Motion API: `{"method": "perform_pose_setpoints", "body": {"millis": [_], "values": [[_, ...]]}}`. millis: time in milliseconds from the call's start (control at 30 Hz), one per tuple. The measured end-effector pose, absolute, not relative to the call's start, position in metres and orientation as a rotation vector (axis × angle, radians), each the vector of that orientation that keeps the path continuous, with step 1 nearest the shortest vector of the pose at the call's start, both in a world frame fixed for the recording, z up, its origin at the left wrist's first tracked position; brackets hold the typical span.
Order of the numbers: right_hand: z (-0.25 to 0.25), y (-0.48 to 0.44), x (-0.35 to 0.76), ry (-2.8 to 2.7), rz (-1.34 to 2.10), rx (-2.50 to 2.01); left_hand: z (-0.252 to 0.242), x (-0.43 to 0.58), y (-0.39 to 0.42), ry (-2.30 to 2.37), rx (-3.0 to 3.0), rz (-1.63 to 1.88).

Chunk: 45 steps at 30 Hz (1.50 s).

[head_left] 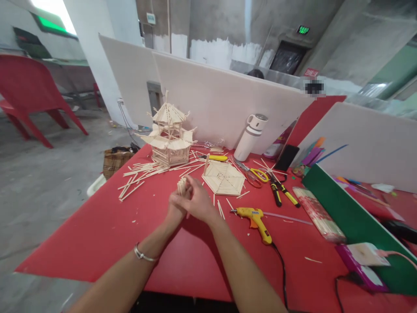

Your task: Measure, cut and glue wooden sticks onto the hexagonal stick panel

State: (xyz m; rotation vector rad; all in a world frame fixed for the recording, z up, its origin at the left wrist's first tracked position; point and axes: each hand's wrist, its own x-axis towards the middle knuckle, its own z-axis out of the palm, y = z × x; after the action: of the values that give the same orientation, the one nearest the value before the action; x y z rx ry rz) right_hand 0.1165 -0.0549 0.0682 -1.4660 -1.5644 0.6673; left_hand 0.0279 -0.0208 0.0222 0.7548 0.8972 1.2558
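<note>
Both hands meet above the red table, closed round a small bundle of thin wooden sticks (181, 186). My left hand (176, 206) wraps the bundle from below, a silver bangle on its wrist. Across it lies my right hand (198, 201), its fingers pressed against the sticks; part of the bundle is hidden. Just beyond is a flat hexagonal panel of sticks (224, 179) with one short post upright at its left corner. A pagoda model of sticks (169, 141) stands behind, with loose sticks (138, 174) scattered round its base. A yellow glue gun (256, 219) lies right of my hands.
Pliers (283, 191), scissors (256, 174) and a yellow-handled cutter (217, 158) lie past the panel. A white flask (250, 137) stands by the partition (208, 95). At right are a bag of sticks (317, 213), a green board (355, 226) and a power strip (361, 269).
</note>
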Motion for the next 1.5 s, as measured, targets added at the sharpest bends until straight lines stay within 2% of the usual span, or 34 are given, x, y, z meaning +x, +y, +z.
{"method": "perform_pose_setpoints", "body": {"millis": [100,267,500,667,867,967,1067,1200,1367,1500], "values": [[0.076,-0.069,0.155,-1.593,0.634,-1.561,0.02,0.02,-0.019,1.072,0.928,1.196],[0.083,-0.075,0.203,-1.59,0.381,-1.94,0.022,0.018,-0.016,1.192,0.933,1.195],[0.074,-0.026,0.161,-1.83,0.251,-2.265,0.029,0.017,-0.016,1.167,0.932,1.197],[0.07,-0.006,0.148,-1.925,0.394,-2.334,0.034,0.014,-0.018,1.183,0.925,1.199],[0.086,-0.033,0.183,-2.04,0.701,-2.19,0.037,0.019,-0.021,1.176,0.957,1.106],[0.107,-0.046,0.215,-2.019,0.668,-2.178,0.033,0.02,-0.022,1.229,1.034,0.971],[0.121,-0.052,0.241,-2.013,0.525,-2.462,0.031,0.021,-0.023,1.25,1.129,0.807],[0.111,-0.054,0.247,-2.038,0.541,-2.708,0.033,0.021,-0.027,1.175,1.173,0.662],[0.089,-0.052,0.219,-2.083,0.598,-2.587,0.039,0.02,-0.03,1.115,1.134,0.571],[0.09,-0.047,0.199,-2.117,0.623,-2.515,0.04,0.018,-0.03,1.151,1.176,0.541]]}}
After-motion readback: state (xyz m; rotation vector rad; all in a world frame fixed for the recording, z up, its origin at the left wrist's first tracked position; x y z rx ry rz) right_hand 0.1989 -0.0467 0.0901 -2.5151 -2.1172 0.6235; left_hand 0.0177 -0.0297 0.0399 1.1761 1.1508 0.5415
